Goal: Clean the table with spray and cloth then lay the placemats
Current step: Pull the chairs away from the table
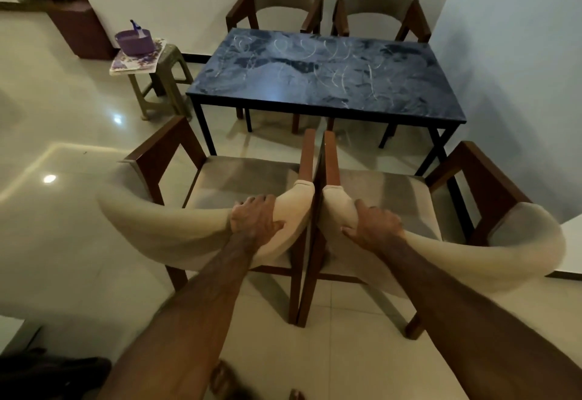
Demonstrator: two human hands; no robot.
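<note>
Head view looks down over my 2 arms at 2 near chairs standing side by side. My left grip point(255, 218) is curled over the padded backrest of the left chair point(176, 232), and my right grip point(374, 224) is curled over the backrest of the right chair point(456, 254). At 12 o'clock, beyond both seats, stands the blue marbled worktop point(327, 75), streaked with pale chalky scribbles, with 2 more chairs point(327, 5) behind it against the wall. At 10 o'clock a small stool point(167, 81) carries floral placemats point(132, 61), and on them sits a purple basket point(134, 41) with a spray bottle point(136, 26) poking out of it.
</note>
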